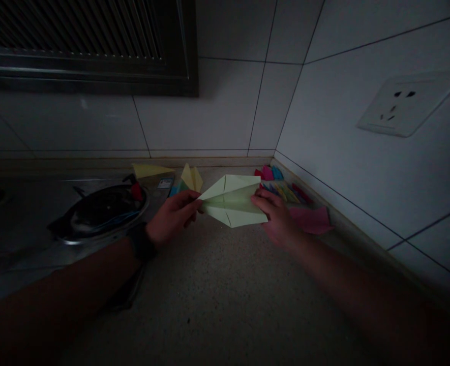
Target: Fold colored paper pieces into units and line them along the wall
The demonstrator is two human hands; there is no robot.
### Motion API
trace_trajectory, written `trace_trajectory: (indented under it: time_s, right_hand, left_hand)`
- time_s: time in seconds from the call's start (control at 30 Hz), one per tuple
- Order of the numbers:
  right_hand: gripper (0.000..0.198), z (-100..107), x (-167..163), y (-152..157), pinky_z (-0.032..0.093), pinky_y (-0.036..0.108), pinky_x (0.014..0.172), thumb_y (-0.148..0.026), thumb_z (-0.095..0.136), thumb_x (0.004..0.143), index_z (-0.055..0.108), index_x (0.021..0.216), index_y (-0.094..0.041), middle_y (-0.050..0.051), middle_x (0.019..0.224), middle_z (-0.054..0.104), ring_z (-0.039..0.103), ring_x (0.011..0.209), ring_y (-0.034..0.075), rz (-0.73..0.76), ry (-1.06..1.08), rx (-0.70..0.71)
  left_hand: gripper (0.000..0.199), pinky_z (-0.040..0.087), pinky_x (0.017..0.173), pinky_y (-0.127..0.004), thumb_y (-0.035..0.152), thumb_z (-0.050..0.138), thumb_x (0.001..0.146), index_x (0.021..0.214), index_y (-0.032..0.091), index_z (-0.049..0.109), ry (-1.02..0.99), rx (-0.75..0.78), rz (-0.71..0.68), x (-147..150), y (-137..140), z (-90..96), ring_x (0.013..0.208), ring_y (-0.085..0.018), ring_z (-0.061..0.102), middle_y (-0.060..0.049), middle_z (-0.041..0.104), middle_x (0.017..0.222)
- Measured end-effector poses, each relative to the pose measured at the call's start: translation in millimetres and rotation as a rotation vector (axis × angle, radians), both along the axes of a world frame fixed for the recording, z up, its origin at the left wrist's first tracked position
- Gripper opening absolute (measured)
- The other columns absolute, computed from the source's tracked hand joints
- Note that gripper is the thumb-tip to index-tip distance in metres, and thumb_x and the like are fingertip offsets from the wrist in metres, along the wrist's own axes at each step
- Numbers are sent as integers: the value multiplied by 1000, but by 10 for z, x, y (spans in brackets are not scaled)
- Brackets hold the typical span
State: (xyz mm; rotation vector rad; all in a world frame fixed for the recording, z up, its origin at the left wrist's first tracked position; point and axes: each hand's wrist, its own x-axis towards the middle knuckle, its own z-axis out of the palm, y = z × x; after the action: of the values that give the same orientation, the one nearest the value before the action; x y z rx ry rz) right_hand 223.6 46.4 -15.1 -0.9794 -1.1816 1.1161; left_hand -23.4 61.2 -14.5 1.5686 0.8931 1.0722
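Green paper, left hand pinching its tip, right hand its wide end: grip lightly, sparing creases

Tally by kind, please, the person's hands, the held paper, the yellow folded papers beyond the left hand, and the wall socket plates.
Left hand and right hand: 2
Held pale green paper: 1
Yellow folded papers: 2
Wall socket plate: 1
Total: 6
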Motion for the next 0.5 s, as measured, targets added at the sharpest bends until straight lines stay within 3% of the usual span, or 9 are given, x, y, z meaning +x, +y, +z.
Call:
trace_trajectory:
  time_s: [0.5]
  right_hand:
    - [17, -40, 75, 72, 35, 26, 55, -33, 67, 73, 57, 66, -21, -2, 68, 48, 47, 61, 13, -70, -54, 65]
  left_hand:
    - [14, 33, 42, -18, 30, 59, 88, 95, 18, 60, -105, 5, 46, -7, 44, -42, 50, -6, 43, -1, 61, 73]
